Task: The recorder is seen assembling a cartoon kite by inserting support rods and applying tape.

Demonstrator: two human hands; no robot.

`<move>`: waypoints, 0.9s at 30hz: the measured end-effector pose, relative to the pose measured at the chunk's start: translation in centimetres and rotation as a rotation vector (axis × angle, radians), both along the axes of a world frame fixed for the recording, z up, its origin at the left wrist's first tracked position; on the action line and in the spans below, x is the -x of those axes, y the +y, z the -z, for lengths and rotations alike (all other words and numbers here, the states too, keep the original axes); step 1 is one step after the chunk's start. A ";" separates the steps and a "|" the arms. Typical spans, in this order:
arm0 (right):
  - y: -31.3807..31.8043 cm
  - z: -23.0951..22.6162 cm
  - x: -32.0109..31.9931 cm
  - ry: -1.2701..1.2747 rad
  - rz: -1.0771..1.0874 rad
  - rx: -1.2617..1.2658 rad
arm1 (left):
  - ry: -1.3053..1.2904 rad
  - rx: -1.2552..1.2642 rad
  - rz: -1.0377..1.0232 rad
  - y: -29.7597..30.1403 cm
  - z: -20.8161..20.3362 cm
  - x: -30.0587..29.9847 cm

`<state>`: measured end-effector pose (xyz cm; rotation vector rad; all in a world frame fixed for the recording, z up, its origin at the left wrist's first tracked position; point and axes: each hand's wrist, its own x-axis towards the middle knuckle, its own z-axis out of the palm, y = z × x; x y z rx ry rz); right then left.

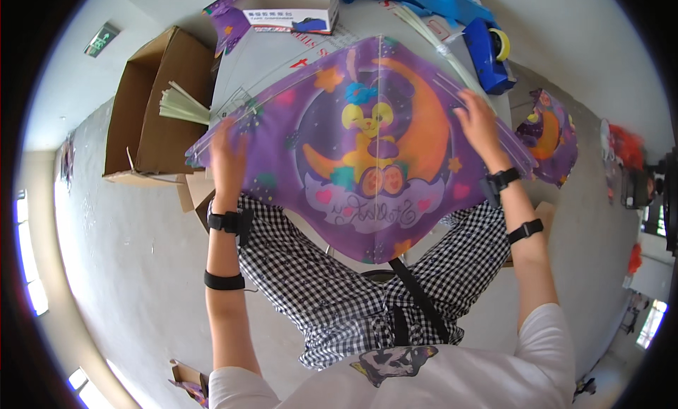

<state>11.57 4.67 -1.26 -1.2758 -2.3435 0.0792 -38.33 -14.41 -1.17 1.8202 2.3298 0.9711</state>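
Kite (282, 137), likely light, best held by its edges (318, 71), is lying between open right hand (482, 126) and left hand (227, 158) (grip unclear).

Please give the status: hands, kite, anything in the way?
Left hand at left side of purple kite, right hand at right edge; grips unclear. Kite spread wide, lower part above lap. Blue tape dispenser beyond it, not on it.

Kite (339, 176): centre, over near desk (236, 73) and lap (304, 268) | left hand (227, 158): kite's left side | right hand (482, 126): kite's right side | far desk, left to right: carton (289, 15), rod bundle (436, 43), tape dispenser (486, 59) | cardboard box (134, 119): left of desk | second kite (549, 137): right of desk
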 end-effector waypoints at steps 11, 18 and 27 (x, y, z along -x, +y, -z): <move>0.3 2.3 7.1 -0.288 0.019 0.139 | 0.365 0.427 0.116 4.6 2.0 -5.2; 4.7 -5.2 13.9 -0.124 -0.068 0.162 | 0.191 0.212 0.088 5.3 0.8 -6.5; 10.3 -12.8 44.6 0.527 -0.477 0.867 | -0.215 -0.159 0.247 6.2 -2.1 -5.7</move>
